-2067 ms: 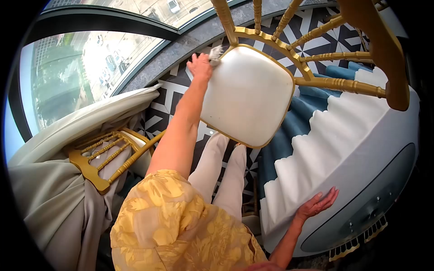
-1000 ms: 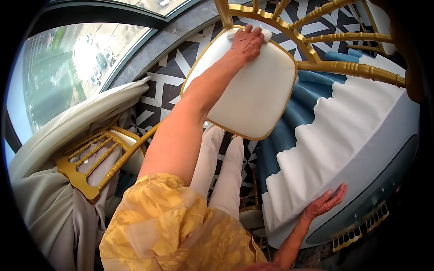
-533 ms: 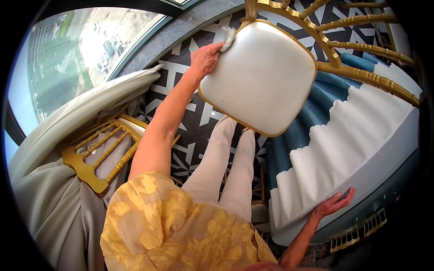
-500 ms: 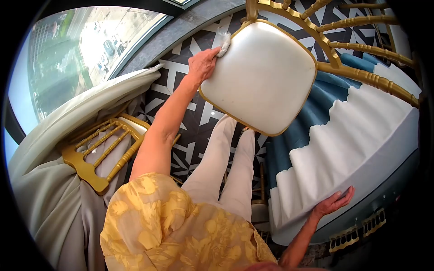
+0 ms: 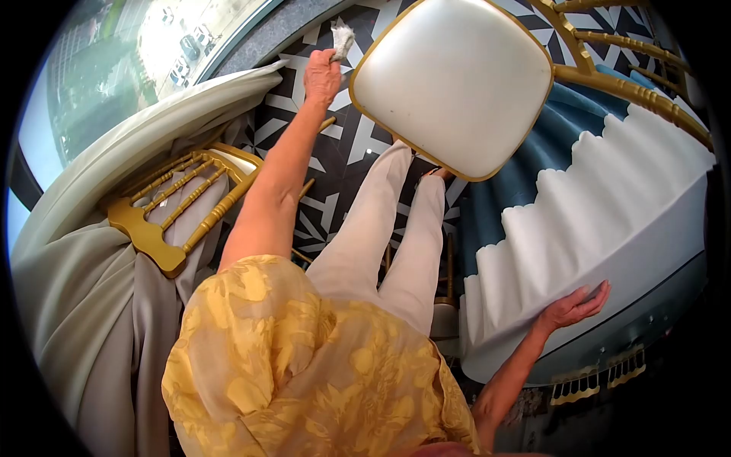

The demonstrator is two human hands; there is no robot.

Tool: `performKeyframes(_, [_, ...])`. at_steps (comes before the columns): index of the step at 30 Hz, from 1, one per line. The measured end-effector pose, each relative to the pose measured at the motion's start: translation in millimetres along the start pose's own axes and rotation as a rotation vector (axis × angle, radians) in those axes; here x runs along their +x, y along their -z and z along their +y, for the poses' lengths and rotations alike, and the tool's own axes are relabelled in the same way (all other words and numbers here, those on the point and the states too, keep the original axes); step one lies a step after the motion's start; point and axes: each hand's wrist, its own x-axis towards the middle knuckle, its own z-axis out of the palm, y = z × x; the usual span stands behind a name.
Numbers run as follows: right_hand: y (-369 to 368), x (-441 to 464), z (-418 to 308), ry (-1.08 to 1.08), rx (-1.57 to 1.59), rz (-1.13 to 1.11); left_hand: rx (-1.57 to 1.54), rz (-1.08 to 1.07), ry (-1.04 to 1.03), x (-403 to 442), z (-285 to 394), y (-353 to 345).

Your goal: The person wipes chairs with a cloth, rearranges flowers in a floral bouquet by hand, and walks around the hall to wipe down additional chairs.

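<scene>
A whitish cloth sticks out of my left hand, whose fingers are closed around it. The hand is in the air just left of a chair with a pale, shiny seat and gold trim, apart from it. A few small dark specks show near the seat's left edge. My right hand is over the edge of a table with a white cloth; its fingers are stretched out and nothing is in them. Whether it touches the tablecloth, I cannot tell.
Another gold chair stands at the left beside a long grey-beige curtain. A large window is at the upper left. Blue fabric hangs below the white tablecloth. The floor has a black-and-white geometric pattern.
My left hand has come away from the seat's left edge, carrying the cloth left and up. The view has shifted, so the chair sits higher in it. My right hand stays by the table.
</scene>
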Motion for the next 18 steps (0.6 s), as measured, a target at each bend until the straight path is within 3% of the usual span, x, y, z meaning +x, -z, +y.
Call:
performKeyframes(4, [0,-1,1,-0.024,0.025,0.009,-0.019,0.016,0.173,-81,54,-23])
performKeyframes(11, [0,-2,0,-0.021,0.075,0.014,-0.247,-0.138,0.029,-220,161,-89])
performKeyframes(13, [-1,-2,0,-0.018,0.083,0.016,-0.347,-0.33,-0.063,-249,200,-104])
performKeyframes(15, [0,-3,0,-0.056,0.085,0.009,-0.233,-0.648,-0.322,-278,226,-138])
performKeyframes(16, [1,-2,4,-0.014,0.074,0.014,-0.268,-0.618,-0.55,-282,234,-148])
performKeyframes(18, [0,1,12,0.006,0.059,0.028,-0.237,-0.591,-0.521,-267,246,-164])
